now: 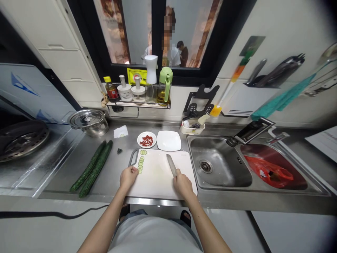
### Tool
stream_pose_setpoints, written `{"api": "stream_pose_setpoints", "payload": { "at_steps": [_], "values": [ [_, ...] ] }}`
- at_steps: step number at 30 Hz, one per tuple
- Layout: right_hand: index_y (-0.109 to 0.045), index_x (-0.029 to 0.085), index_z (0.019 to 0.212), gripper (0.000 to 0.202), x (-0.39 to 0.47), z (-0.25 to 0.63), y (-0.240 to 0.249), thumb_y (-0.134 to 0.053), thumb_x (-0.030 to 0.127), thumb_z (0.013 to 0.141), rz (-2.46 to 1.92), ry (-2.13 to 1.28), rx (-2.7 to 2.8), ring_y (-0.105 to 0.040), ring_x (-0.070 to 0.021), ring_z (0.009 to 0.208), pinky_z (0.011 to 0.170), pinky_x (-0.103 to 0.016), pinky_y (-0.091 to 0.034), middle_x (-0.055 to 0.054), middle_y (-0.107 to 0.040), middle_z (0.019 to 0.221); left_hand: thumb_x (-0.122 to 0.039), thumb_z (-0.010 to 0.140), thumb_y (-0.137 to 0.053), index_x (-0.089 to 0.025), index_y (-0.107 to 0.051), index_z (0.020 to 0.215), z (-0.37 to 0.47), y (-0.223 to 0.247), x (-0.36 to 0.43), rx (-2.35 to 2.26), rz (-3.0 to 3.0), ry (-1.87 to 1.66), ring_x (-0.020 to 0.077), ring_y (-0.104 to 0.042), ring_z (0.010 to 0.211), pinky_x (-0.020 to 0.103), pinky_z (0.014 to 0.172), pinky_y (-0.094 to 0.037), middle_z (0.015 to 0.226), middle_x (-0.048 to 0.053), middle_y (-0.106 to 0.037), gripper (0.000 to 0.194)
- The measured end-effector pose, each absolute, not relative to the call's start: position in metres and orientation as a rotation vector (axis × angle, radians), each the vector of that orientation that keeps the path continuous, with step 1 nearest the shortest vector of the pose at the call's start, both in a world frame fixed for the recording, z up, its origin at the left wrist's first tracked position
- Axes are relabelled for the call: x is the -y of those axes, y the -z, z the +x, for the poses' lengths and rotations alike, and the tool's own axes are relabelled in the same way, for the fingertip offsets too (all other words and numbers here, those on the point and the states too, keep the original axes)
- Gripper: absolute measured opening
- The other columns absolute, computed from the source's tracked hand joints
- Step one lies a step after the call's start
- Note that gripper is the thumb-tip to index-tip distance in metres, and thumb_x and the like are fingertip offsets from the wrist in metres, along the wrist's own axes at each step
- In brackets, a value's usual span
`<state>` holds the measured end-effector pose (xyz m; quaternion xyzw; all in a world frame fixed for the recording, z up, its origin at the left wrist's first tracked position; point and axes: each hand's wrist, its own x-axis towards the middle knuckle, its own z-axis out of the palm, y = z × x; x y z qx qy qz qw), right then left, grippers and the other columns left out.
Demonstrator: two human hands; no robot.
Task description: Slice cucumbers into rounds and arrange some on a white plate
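Note:
My right hand (183, 183) is wrapped round the handle of a kitchen knife (171, 165), its blade pointing away from me above the white cutting board (160, 186). My left hand (129, 176) is at the board's left edge, thumb and fingers pinched together on the nearest cucumber slice. A row of thin cucumber slices (141, 161) overlaps along that side, with a couple more slices (143, 152) at the top corner. Behind the board stand a small plate of red chopped pieces (146, 141) and a white square plate (169, 141). Two whole cucumbers (92, 168) lie to the left.
A steel double sink (221, 177) adjoins the board on the right, with a red plastic bag (268, 171) in its far basin. A lidded pot (91, 123) stands back left. Bottles and jars fill a wall rack (139, 105). A dark scrap (119, 151) lies near the board.

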<state>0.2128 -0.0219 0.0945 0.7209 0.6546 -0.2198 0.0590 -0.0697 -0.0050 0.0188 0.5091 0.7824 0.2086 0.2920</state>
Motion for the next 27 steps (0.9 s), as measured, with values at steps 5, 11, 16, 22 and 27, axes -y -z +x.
{"api": "stream_pose_setpoints", "payload": {
  "at_steps": [5,11,16,22,27],
  "values": [
    [-0.047,0.014,0.119,0.032,0.022,0.214,-0.093,-0.035,0.018,0.089,2.185,0.679,-1.972,-0.063,-0.0207,0.085,0.068,-0.027,-0.038,-0.013,-0.067,0.092,-0.031,0.075,-0.056,-0.021,-0.065,0.089,-0.067,-0.021,0.007,-2.117,1.391,-0.517,0.0139,-0.056,0.064,0.022,0.056,-0.033,0.07,-0.001,-0.065,0.019],
    [-0.047,0.015,0.119,0.033,0.022,0.213,-0.092,-0.035,0.017,0.089,2.183,0.666,-1.973,-0.064,-0.0206,0.085,0.067,-0.027,-0.037,-0.013,-0.067,0.091,-0.033,0.078,-0.056,-0.022,-0.064,0.088,-0.066,-0.028,0.008,-2.111,1.411,-0.539,0.015,-0.058,0.065,0.022,0.056,-0.033,0.072,0.0,-0.065,0.017],
    [-0.047,0.015,0.118,0.031,0.022,0.214,-0.091,-0.035,0.018,0.089,2.179,0.675,-1.967,-0.064,-0.0204,0.085,0.066,-0.027,-0.037,-0.013,-0.067,0.091,-0.034,0.081,-0.055,-0.021,-0.065,0.09,-0.061,-0.04,0.001,-2.061,1.522,-0.576,0.0159,-0.059,0.071,0.023,0.061,-0.036,0.078,0.002,-0.067,0.018],
    [-0.047,0.014,0.12,0.034,0.021,0.213,-0.094,-0.034,0.016,0.088,2.159,0.686,-1.977,-0.063,-0.0206,0.085,0.067,-0.027,-0.037,-0.013,-0.067,0.091,-0.03,0.082,-0.056,-0.02,-0.064,0.101,-0.054,-0.048,-0.042,-2.048,1.672,-0.597,0.017,-0.06,0.087,0.024,0.076,-0.04,0.094,0.005,-0.067,0.024],
    [-0.046,0.014,0.119,0.033,0.02,0.212,-0.096,-0.034,0.016,0.088,2.151,0.692,-1.967,-0.063,-0.0206,0.086,0.067,-0.027,-0.037,-0.013,-0.067,0.091,-0.027,0.083,-0.053,-0.019,-0.063,0.111,-0.045,-0.04,-0.076,-2.121,1.711,-0.51,0.0211,-0.059,0.096,0.028,0.082,-0.04,0.105,0.01,-0.064,0.031]
  ]
}}
